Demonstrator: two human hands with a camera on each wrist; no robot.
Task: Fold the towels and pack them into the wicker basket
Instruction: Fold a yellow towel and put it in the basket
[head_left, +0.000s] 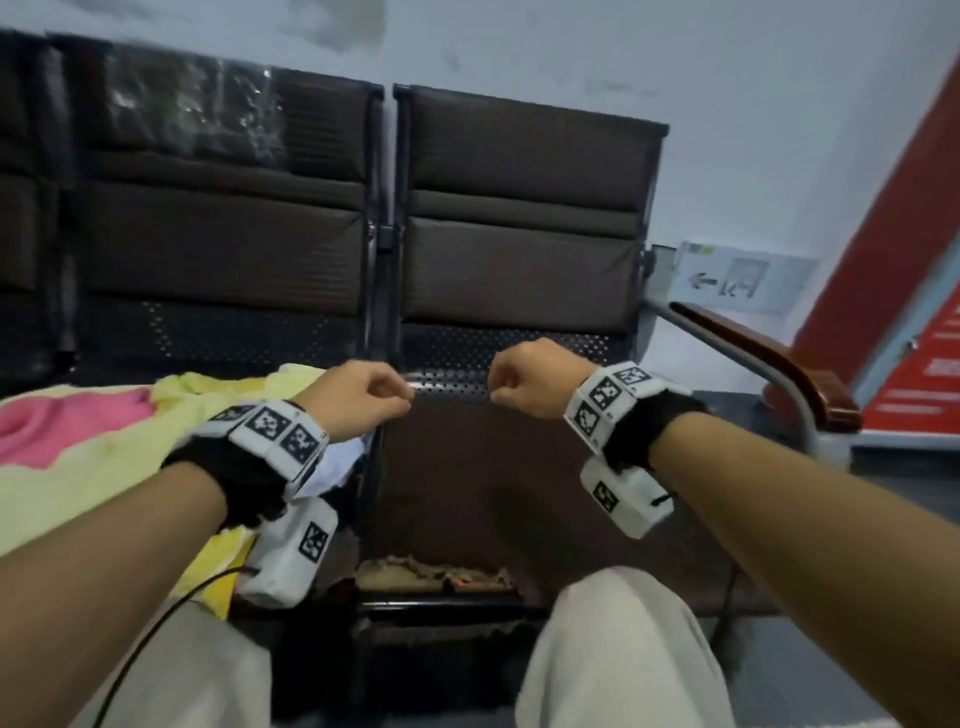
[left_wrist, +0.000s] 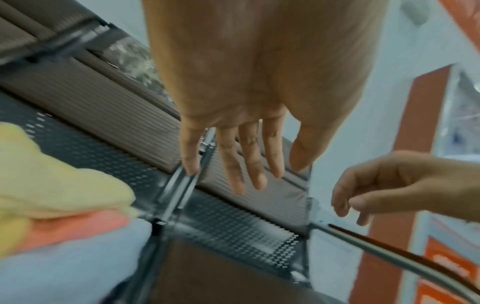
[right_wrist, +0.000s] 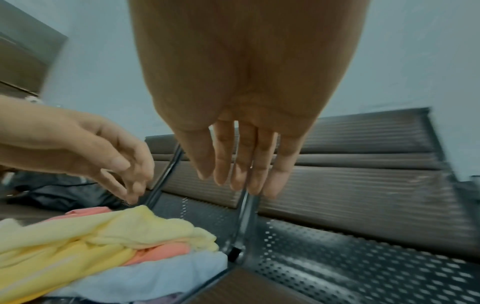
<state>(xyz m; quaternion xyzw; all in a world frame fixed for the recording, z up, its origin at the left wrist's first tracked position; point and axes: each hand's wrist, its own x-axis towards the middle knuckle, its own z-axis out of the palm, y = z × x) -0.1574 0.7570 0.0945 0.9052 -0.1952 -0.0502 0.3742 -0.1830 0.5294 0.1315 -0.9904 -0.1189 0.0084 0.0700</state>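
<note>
So both hands, the left hand (head_left: 358, 395) and right hand (head_left: 527, 376), hang loose and hold nothing, the towels (head_left: 98, 447) lie just left of the left one (no basket shows), so grabbing one comes next.

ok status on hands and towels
Left hand and right hand empty, held over the seat. Towels piled unfolded on left seat. No basket in view.
</note>
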